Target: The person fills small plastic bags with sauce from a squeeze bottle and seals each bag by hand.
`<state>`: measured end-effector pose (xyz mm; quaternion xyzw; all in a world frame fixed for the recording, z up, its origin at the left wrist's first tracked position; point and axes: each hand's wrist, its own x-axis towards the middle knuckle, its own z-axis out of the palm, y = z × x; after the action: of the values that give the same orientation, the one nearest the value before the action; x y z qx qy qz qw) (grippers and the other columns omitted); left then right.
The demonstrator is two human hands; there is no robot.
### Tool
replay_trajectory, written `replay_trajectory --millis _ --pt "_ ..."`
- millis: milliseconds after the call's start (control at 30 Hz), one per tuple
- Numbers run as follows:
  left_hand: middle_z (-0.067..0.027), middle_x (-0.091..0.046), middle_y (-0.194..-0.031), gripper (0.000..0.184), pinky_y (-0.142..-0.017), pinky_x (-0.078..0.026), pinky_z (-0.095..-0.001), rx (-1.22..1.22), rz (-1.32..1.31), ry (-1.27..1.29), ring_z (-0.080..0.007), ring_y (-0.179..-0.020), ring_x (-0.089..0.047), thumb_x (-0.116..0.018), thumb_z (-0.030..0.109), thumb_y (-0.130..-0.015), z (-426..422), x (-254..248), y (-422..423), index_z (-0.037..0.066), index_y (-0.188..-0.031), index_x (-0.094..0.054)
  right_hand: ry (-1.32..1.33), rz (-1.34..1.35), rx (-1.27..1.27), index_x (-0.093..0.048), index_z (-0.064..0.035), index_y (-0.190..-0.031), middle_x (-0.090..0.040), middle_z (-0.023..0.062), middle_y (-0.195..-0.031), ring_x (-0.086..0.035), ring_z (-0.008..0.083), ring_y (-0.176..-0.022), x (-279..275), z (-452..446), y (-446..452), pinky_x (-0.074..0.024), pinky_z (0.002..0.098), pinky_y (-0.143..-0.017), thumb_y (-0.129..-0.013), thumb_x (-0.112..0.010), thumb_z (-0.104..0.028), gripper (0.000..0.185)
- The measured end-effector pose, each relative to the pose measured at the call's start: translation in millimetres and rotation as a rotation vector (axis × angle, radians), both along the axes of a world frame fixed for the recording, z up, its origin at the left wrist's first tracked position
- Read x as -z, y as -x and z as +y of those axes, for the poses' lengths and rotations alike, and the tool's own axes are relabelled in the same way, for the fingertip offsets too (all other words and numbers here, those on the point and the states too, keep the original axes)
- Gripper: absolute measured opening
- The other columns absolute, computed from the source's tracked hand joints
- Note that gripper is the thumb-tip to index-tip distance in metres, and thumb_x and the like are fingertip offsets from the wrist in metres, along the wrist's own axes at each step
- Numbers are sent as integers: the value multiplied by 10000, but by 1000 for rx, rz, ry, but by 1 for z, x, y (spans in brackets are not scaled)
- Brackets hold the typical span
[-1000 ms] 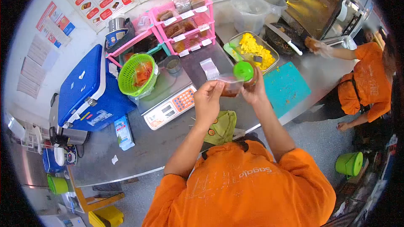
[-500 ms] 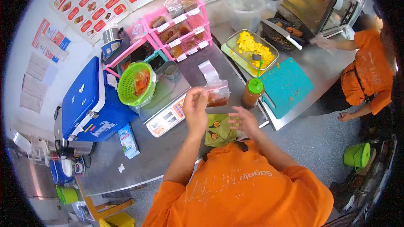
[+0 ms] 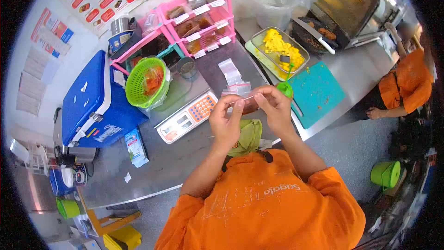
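Both my hands pinch the top edge of a small clear zip bag with reddish-brown contents. My left hand grips its left end between thumb and fingers, and my right hand grips the right end. Just beyond the fingers lie clear zip bags on the counter, below a silvery strip. A sauce bottle with a green cap stands behind my right hand, which hides most of its body. To the left of my hands sits a kitchen scale.
Around the counter stand a blue cooler, a green basket and pink racks. Rightward are a tray of yellow pieces, a teal cutting board and a knife across a black pan. A co-worker stands at far right.
My right hand has moved in from the right and now grips the zip bag alongside my left hand. The bag has come lower, and the co-worker's arm has reached up toward the oven.
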<state>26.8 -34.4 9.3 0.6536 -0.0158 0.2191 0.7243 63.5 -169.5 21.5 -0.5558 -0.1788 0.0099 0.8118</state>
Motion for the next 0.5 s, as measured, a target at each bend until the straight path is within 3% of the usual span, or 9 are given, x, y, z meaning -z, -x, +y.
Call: replay_trajectory --millis 67,133,200,333,500 --pt "-66 -652 -893 128 -788 -472 -286 -21 -11 -62 -134 -861 -598 -644 122 -906 3 1 -4 0 -933 -615 -7 76 -17 -630 19 -956 -639 87 -989 -622 152 -896 2 5 0 -499 294 -835 -907 -610 -37 77" --pt "-75 -648 -883 134 -775 -473 -293 -40 -20 -124 -152 -848 -604 -649 129 -901 6 1 -8 4 -931 -613 49 -24 -22 -633 15 -956 -625 86 -983 -609 149 -928 12 10 -4 -500 288 -830 -909 -604 -36 75" --pt "-108 -634 -869 119 -753 -475 -324 -49 -95 -369 -227 -830 -617 -654 118 -882 11 -1 -10 13 -914 -608 72 -49 -25 -633 17 -955 -623 87 -995 -604 148 -936 16 11 -8 -496 285 -835 -907 -603 -31 74" --pt "-113 -622 -871 113 -767 -470 -303 -24 -133 -525 -212 -810 -614 -640 106 -889 31 3 -18 13 -937 -596 91 -12 -74 -642 23 -950 -622 84 -969 -603 153 -907 27 10 -17 -486 274 -833 -903 -615 -39 82" --pt "-118 -654 -827 72 -747 -491 -351 -40 -40 -766 -253 -821 -642 -631 94 -863 62 5 -30 25 -883 -636 209 62 -118 -667 19 -1008 -651 100 -1021 -610 142 -943 53 24 -36 -487 268 -812 -907 -617 -69 143"
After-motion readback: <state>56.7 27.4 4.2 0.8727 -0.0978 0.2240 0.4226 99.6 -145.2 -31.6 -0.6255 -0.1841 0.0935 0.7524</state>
